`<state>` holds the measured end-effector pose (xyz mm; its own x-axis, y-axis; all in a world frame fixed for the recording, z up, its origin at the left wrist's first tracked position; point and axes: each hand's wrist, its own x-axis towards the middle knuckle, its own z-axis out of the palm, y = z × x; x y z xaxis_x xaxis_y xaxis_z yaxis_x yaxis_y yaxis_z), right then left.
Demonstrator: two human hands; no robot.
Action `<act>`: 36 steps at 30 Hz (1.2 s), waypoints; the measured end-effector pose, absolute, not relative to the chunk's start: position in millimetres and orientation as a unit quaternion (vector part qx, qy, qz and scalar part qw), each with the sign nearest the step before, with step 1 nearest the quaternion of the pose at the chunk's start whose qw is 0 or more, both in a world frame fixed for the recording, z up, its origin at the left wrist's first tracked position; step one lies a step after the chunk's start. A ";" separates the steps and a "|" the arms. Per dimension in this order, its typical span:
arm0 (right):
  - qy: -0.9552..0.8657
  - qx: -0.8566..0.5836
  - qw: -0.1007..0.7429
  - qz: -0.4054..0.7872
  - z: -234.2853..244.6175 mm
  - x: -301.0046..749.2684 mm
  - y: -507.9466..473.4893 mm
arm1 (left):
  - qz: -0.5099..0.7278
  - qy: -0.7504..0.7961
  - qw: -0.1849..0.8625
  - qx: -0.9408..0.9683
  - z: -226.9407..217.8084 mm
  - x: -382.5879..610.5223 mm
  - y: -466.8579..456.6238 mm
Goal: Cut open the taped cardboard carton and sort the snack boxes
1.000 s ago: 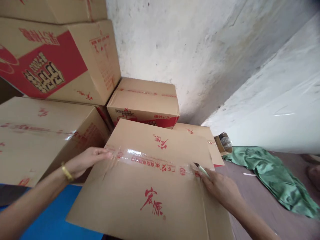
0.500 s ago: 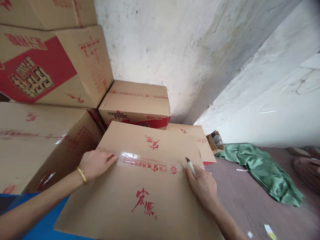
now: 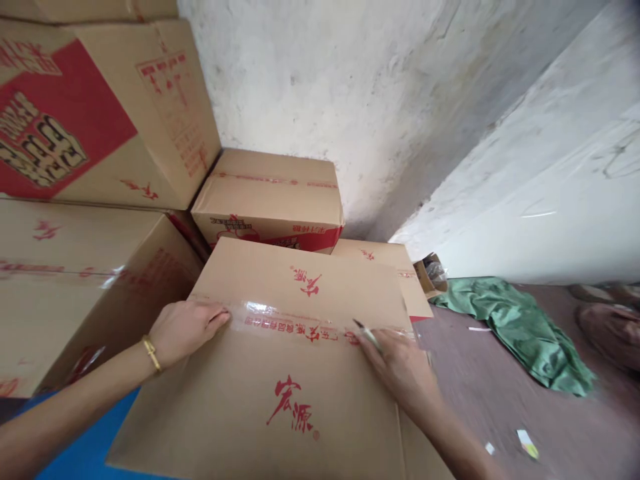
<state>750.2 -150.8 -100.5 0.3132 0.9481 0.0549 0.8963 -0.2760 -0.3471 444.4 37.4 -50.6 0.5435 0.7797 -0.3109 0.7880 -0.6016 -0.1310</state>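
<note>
A brown cardboard box [image 3: 280, 373] with red characters lies in front of me, its top seam covered by clear printed tape [image 3: 295, 325]. My left hand [image 3: 183, 328], with a gold bracelet on the wrist, lies flat on the box's left end, fingers pressed on the tape. My right hand [image 3: 400, 370] is closed round a small utility knife [image 3: 367, 333]. The blade tip rests on the tape, right of the seam's middle.
More cardboard boxes are stacked at the left [image 3: 75, 287] and behind [image 3: 270, 200], against a white wall. A green cloth [image 3: 515, 330] lies on the brown floor at the right, with paper scraps nearby. Something blue [image 3: 90, 447] shows under the box at bottom left.
My right hand has slid the knife leftward along the tape, from the box's right edge toward the middle. My left hand has settled flat on the left end.
</note>
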 end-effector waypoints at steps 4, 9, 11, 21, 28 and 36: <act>-0.588 -0.782 0.186 0.096 -99.8 713.7 -132.2 | -0.097 0.428 -0.012 0.898 -56.5 438.6 31.5; -0.605 -0.757 0.246 0.006 -90.3 701.2 -138.9 | 0.030 0.358 -0.056 0.931 -69.2 422.5 22.5; -0.618 -0.741 0.260 -0.010 -89.4 704.1 -140.5 | 0.070 0.332 -0.080 0.937 -72.8 419.4 22.3; -0.623 -0.754 0.201 0.048 -96.8 690.2 -115.6 | 0.154 0.266 -0.171 0.936 -67.5 427.7 23.0; -0.651 -0.719 0.243 0.014 -94.1 692.0 -119.0 | 0.202 0.247 -0.169 0.932 -59.8 429.4 15.8; -0.678 -0.693 0.245 0.012 -88.0 695.7 -112.7 | 0.184 0.262 -0.160 0.934 -65.1 422.5 12.8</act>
<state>695.7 -112.7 -88.0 0.0807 0.9456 0.3152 0.9341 0.0386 -0.3550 422.5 12.8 -65.1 0.7949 0.4308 0.4273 0.5485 -0.8114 -0.2022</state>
